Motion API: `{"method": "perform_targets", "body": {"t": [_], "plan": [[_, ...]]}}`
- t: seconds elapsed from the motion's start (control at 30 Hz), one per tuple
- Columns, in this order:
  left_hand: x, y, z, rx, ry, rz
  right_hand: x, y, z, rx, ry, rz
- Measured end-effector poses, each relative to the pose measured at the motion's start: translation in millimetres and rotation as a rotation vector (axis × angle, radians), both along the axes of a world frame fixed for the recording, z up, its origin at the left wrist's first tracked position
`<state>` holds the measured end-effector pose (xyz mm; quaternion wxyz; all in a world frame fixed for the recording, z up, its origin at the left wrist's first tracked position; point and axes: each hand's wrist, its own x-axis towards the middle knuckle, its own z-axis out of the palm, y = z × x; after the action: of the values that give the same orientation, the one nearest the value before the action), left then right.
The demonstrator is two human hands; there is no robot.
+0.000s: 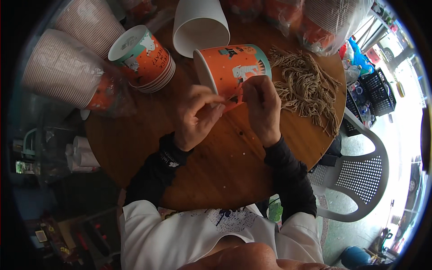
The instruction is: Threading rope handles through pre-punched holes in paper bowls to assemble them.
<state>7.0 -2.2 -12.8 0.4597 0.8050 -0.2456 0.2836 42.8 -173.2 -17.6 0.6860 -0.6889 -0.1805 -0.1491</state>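
i'm looking down on a round brown wooden table (216, 171), with clutter in shadow off to the left and a bright floor to the right. at the middle of it both hands meet on an orange printed paper cup (234, 67) lying on its side, its white open mouth turned toward the left hand. the left hand (195, 118) has its thumb and fingertips pressed together in a pinch at the cup's lower rim; what sits inside that pinch is too small for me to make out. the right hand (262, 108) curls over the cup's lower wall, fingers bent and closed against the paper just beside the left fingertips, so the two hands almost touch. both forearms wear dark sleeves (288, 173) under a white top.

just beyond the right fingers, to their right, lies a loose heap of tan paper-twine cords (306, 85), touching the cup's far end. beyond the left fingers, up and to the left, a nested stack of the same orange cups (144, 56) lies tilted. straight above the fingers a white ribbed cup (200, 24) lies with its opening toward me. farther left are two plastic-wrapped sleeves of ribbed cups (63, 67), and more bagged cups (333, 22) sit past the cords at the top right. well off to the right of the hands stands a white plastic chair (360, 175).
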Motion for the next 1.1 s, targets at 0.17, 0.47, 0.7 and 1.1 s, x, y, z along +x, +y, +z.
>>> {"method": "perform_targets", "body": {"t": [0.17,0.47,0.7,1.1], "plan": [[4.4,15.9,22.2,0.249,-0.138,0.141,-1.4,-6.3,11.0,0.001,-0.039,0.088],[57.1,34.9,45.4,0.765,-0.465,0.193,0.9,-11.4,47.0,0.04,-0.101,0.218],[30.3,29.7,95.4,0.809,0.051,0.113,21.3,-12.6,92.3,0.067,-0.13,0.235],[36.0,26.4,48.4,-0.167,0.432,-0.243,33.6,6.9,84.5,-0.247,-0.195,0.319]]}}
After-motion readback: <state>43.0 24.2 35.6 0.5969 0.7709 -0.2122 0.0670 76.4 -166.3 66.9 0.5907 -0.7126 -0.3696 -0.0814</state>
